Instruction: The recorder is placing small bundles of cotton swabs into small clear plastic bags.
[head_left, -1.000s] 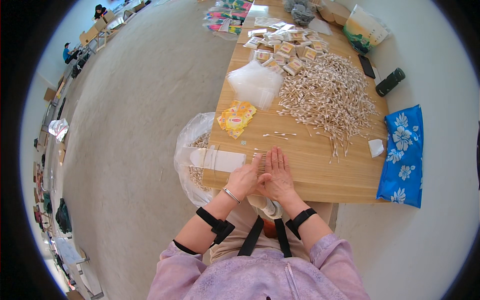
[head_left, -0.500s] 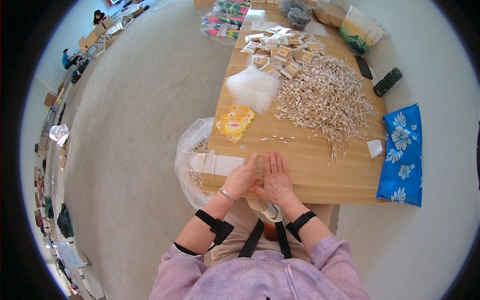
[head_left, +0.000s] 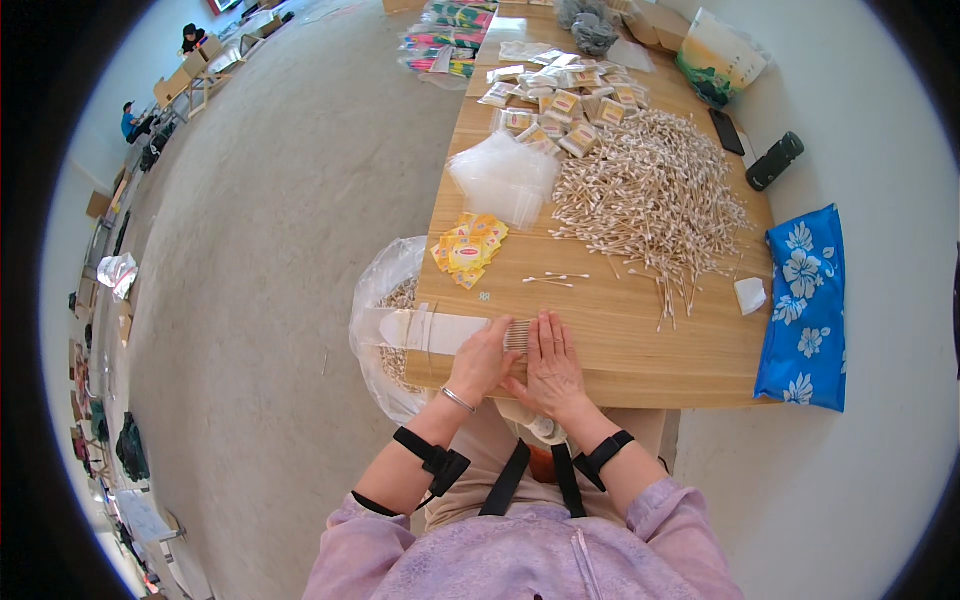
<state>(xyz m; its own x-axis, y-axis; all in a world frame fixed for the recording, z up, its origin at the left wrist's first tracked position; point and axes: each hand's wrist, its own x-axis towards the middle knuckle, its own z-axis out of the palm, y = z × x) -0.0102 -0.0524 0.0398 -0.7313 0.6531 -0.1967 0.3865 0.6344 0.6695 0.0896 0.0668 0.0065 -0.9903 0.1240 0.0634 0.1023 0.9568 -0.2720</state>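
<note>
A tight row of cotton swabs (head_left: 516,338) lies on the table near its front edge, between my two hands. My left hand (head_left: 482,356) borders the row on the left, its fingers bent and closed against the swabs. On the other side, my right hand (head_left: 556,366) rests flat, fingers stretched out and close together, edge against the row. The thumbs come near each other below the swabs; their tips are hard to make out. Left of my left hand lies a white flat strip (head_left: 445,333) with bands around it. Several loose swabs (head_left: 556,278) lie just beyond.
A large heap of swabs (head_left: 650,190) covers the table's right middle. Clear bags (head_left: 508,178), yellow cards (head_left: 468,250) and filled packets (head_left: 565,105) lie left and behind. A blue floral pouch (head_left: 802,305), black bottle (head_left: 775,162) and phone (head_left: 727,132) line the right. A plastic bag (head_left: 372,290) hangs at the left edge.
Both hands have shifted very slightly toward me and stay pressed around the swabs. The view has moved a little; the other things look unchanged.
</note>
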